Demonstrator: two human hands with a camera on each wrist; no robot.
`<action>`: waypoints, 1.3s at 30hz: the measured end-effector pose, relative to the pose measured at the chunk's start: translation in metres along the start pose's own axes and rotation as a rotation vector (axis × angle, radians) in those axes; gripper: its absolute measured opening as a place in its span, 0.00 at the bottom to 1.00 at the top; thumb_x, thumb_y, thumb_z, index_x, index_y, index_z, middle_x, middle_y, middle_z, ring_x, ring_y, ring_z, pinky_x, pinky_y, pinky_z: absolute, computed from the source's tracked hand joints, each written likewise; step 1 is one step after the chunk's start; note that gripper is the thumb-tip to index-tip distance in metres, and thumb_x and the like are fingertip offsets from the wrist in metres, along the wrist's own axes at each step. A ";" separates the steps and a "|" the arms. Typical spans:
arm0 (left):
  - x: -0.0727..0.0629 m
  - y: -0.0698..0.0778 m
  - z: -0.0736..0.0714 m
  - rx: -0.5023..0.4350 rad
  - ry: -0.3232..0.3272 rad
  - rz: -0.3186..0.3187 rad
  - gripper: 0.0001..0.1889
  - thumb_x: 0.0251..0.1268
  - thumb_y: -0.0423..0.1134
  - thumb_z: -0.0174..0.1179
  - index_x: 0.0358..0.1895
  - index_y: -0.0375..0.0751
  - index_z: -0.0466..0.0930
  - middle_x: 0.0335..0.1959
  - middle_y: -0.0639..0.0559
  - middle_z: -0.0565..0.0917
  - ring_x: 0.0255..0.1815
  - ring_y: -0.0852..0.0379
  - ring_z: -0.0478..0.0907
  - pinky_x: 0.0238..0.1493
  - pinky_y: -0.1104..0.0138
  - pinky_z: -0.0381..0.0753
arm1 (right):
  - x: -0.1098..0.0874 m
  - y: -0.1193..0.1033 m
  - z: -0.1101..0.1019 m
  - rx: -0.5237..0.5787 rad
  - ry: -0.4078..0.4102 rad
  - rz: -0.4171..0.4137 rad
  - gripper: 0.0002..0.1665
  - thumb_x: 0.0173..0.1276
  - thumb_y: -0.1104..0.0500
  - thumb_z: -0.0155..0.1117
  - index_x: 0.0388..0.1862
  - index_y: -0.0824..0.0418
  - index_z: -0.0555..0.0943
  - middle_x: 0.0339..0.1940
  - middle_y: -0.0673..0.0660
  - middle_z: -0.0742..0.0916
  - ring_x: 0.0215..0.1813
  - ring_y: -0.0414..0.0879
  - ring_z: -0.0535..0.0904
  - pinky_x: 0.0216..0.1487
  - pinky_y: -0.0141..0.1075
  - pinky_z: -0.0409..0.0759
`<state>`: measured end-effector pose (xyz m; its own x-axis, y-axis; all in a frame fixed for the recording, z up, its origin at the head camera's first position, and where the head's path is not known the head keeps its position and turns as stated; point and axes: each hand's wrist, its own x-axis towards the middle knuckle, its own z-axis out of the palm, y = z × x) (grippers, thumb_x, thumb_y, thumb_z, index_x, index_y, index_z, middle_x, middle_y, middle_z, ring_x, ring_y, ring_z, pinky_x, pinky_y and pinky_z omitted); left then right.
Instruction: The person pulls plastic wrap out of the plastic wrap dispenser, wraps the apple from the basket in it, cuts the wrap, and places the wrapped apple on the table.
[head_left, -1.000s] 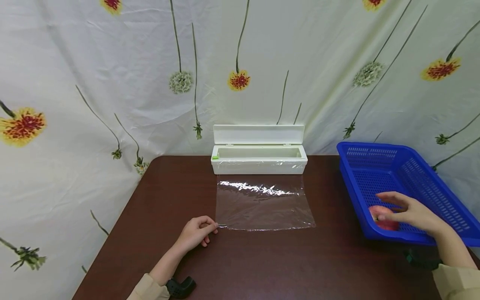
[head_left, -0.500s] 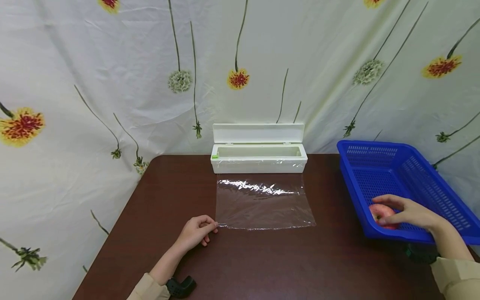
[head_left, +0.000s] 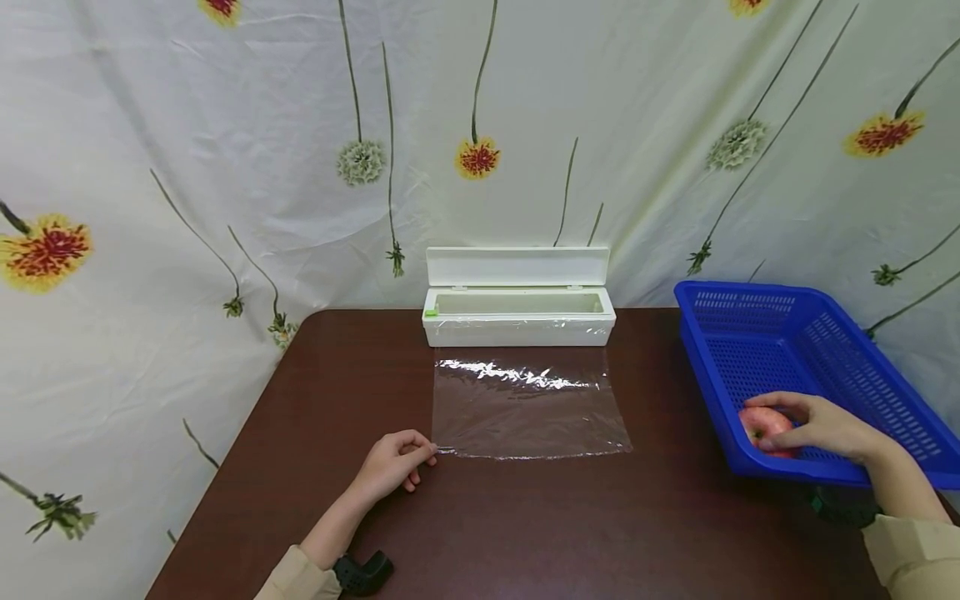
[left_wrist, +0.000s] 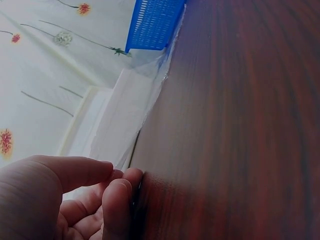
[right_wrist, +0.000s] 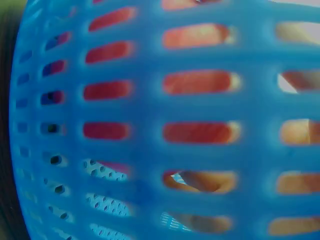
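Observation:
My left hand (head_left: 393, 462) pinches the near left corner of a sheet of clear plastic wrap (head_left: 525, 417), which lies drawn out over the table. In the left wrist view, thumb and fingertips meet on the film (left_wrist: 157, 82) close to the tabletop. The wrap comes from a white dispenser box (head_left: 517, 333) whose lid stands up. On the right, a red apple (head_left: 757, 423) sits in the near left corner of a blue plastic basket (head_left: 701, 383). My right hand (head_left: 836, 429) grips it, thumb on the near side and fingers over the far side. Basket slots partly hide the apple (right_wrist: 197, 132) in the right wrist view.
The dark brown wooden table (head_left: 525, 525) ends at a white floral cloth (head_left: 285, 125) hanging behind it. The basket's raised walls surround my right hand. A small green tab (head_left: 431, 313) sits on the dispenser's left end.
My right hand has lowered a little and its fingers have come onto the apple, which has turned slightly in the basket. The left hand and the wrap have stayed put.

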<state>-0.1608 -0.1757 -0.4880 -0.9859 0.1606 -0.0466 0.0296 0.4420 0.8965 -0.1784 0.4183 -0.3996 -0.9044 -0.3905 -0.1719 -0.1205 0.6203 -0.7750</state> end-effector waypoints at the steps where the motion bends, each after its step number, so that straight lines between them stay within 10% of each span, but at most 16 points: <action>1: 0.000 0.000 0.000 -0.001 -0.001 -0.002 0.12 0.63 0.45 0.60 0.32 0.39 0.81 0.23 0.51 0.82 0.13 0.56 0.72 0.16 0.63 0.77 | -0.001 -0.001 0.000 -0.009 0.016 0.003 0.34 0.64 0.62 0.63 0.63 0.77 0.63 0.48 0.61 0.79 0.40 0.39 0.76 0.35 0.37 0.79; 13: -0.001 0.001 -0.001 0.000 0.001 -0.003 0.10 0.64 0.44 0.60 0.31 0.39 0.81 0.23 0.51 0.82 0.13 0.56 0.72 0.16 0.63 0.78 | -0.005 -0.027 0.004 -0.097 0.243 0.028 0.36 0.62 0.57 0.67 0.64 0.72 0.66 0.56 0.72 0.74 0.40 0.33 0.72 0.33 0.36 0.79; 22: 0.000 0.000 -0.001 0.003 -0.002 0.005 0.11 0.63 0.45 0.60 0.32 0.39 0.81 0.22 0.51 0.81 0.13 0.56 0.72 0.16 0.63 0.77 | -0.010 -0.041 0.004 -0.125 0.378 0.024 0.37 0.61 0.55 0.69 0.64 0.67 0.68 0.53 0.54 0.74 0.43 0.27 0.66 0.34 0.32 0.77; 28: -0.001 0.000 -0.001 -0.001 -0.004 0.006 0.12 0.63 0.45 0.60 0.32 0.39 0.81 0.22 0.51 0.81 0.13 0.56 0.72 0.16 0.63 0.77 | -0.010 -0.047 0.007 -0.135 0.456 0.034 0.37 0.60 0.54 0.69 0.65 0.66 0.68 0.55 0.62 0.75 0.41 0.26 0.66 0.31 0.29 0.75; 39: -0.001 -0.001 -0.001 0.000 -0.001 0.009 0.11 0.64 0.45 0.60 0.31 0.40 0.81 0.22 0.51 0.81 0.13 0.56 0.72 0.16 0.62 0.77 | -0.009 -0.074 0.014 -0.018 0.534 0.027 0.36 0.61 0.54 0.69 0.68 0.56 0.68 0.45 0.33 0.72 0.43 0.29 0.68 0.34 0.23 0.74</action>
<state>-0.1602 -0.1772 -0.4883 -0.9854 0.1657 -0.0394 0.0383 0.4410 0.8967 -0.1559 0.3663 -0.3490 -0.9891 0.0239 0.1450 -0.0965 0.6385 -0.7636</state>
